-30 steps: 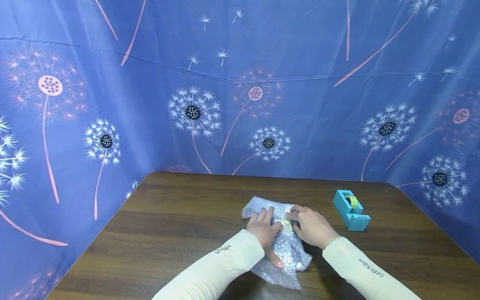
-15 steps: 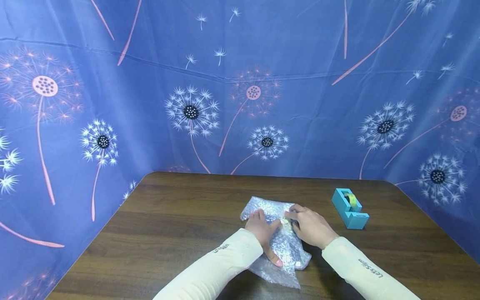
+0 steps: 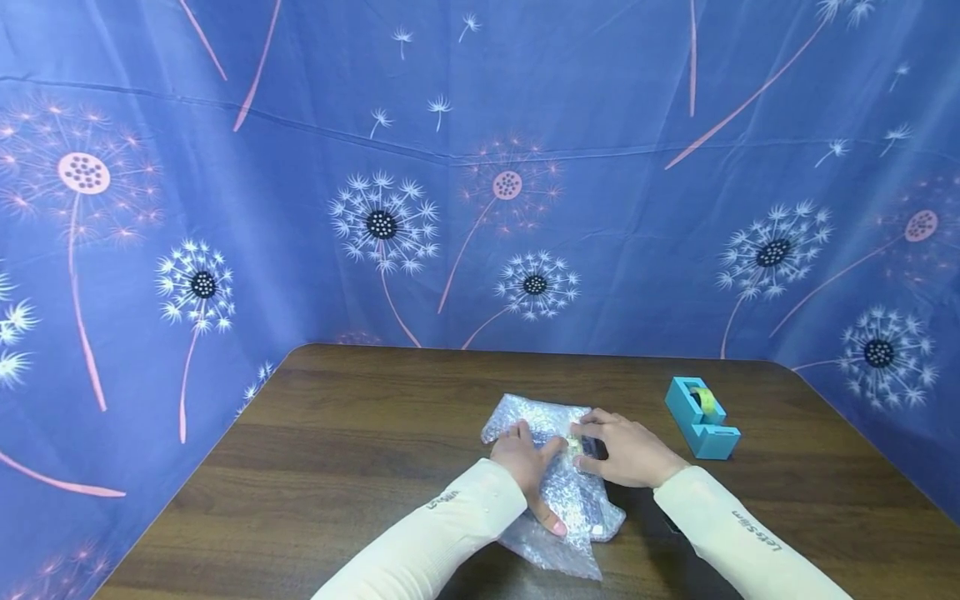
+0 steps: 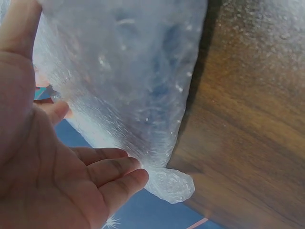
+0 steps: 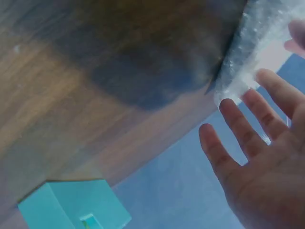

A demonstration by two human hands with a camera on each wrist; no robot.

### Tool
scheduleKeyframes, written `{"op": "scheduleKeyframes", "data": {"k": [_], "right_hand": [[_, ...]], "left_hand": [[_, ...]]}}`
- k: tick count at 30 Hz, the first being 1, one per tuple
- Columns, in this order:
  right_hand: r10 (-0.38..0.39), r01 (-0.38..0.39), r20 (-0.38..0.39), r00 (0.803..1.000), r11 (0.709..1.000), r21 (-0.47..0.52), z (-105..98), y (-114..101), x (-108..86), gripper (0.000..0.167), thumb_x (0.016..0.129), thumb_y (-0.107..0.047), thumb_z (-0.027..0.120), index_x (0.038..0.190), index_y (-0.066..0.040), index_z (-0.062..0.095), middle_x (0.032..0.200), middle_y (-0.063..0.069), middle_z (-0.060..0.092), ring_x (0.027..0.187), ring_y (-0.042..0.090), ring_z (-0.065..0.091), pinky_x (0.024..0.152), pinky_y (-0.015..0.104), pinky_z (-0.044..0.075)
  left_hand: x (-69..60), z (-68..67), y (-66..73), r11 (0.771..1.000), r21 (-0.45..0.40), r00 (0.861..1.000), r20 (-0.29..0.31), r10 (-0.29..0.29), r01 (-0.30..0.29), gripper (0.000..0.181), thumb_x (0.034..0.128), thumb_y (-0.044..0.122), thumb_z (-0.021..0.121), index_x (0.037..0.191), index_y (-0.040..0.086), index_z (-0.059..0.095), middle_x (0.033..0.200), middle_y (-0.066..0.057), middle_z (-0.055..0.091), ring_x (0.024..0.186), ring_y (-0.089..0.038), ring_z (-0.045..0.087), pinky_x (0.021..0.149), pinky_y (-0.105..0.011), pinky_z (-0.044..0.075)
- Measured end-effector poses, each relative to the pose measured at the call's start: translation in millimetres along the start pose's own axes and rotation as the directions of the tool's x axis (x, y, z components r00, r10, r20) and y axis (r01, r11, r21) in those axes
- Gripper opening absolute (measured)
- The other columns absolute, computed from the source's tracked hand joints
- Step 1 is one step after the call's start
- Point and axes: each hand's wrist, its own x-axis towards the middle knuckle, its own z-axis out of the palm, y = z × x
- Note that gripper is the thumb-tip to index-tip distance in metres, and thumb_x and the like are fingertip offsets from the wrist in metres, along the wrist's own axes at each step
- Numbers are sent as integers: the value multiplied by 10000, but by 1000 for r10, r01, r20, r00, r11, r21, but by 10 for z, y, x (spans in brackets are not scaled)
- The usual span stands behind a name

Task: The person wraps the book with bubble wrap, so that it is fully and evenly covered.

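A bundle of bubble wrap point(image 3: 573, 492) lies on the wooden table. On its left half rests my left hand point(image 3: 522, 461), thumb spread toward the near edge. The left wrist view shows that hand point(image 4: 62, 162) with its fingertips touching the wrap point(image 4: 138, 62). My right hand point(image 3: 630, 450) is over the right edge, fingertips at the wrap beside a small strip of yellowish tape point(image 3: 573, 444). In the right wrist view its fingers point(image 5: 238, 124) are extended and spread. What is inside the wrap cannot be made out.
A turquoise tape dispenser point(image 3: 702, 421) with a yellow-green roll stands to the right of the bundle. Behind the brown wooden table point(image 3: 360, 433) hangs a blue cloth point(image 3: 645, 225) with a dandelion pattern.
My left fingers have drawn in slightly on the wrap. My right thumb has moved away from the index finger, and the right wrist has shifted a little to the right.
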Motion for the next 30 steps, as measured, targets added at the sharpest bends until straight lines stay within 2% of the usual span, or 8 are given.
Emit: {"op": "scheduleKeyframes", "data": {"k": [5,10,14,20,25,30], "right_hand": [[1,-3,73,997,1000,30,-92,-6,-2,681,865,-458,786,1406,-84,610,1462,215,500,1317,511,468,1002,740,366],[13,-20,118,993,998,56,-125,1,2,751,848,-471,804,1441,-75,571,1495,215,460,1342,515,434,989,744,374],[36,-49,158,987,996,79,-128,-14,2,852,812,-475,838,1484,-63,516,1541,233,400,1376,527,385,1008,768,325],[63,-68,148,987,997,29,-105,-62,-17,889,782,-490,856,1487,-72,512,1544,225,405,1378,513,397,1014,798,279],[70,-72,136,988,997,7,-94,-85,-30,879,781,-470,863,1486,-78,514,1532,213,420,1362,506,422,1011,788,302],[63,-65,130,989,998,14,-93,-97,-44,870,784,-442,869,1484,-68,513,1525,214,425,1343,501,444,1005,759,346]], "left_hand": [[25,6,-1,1000,-16,1000,30,-4,5,1204,541,774,836,1564,420,310,1583,-221,350,1443,-331,392,1129,-379,400],[24,0,2,1000,-7,999,34,-2,3,1191,545,774,834,1563,427,322,1584,-221,347,1440,-332,397,1117,-367,414],[14,-4,-9,1000,-15,1000,25,0,1,1180,547,767,839,1559,425,339,1572,-216,361,1425,-330,415,1082,-361,448],[-1,-11,-28,999,-47,1000,12,7,-6,1154,567,745,848,1555,411,354,1523,-204,391,1380,-306,446,1033,-363,484],[-3,6,-36,999,-39,1000,-2,21,-21,1166,570,761,834,1566,424,330,1525,-205,393,1376,-303,455,1029,-350,488],[5,21,-26,999,-38,1000,12,5,-5,1202,574,774,820,1589,432,275,1583,-198,341,1429,-303,404,1071,-351,456]]}}
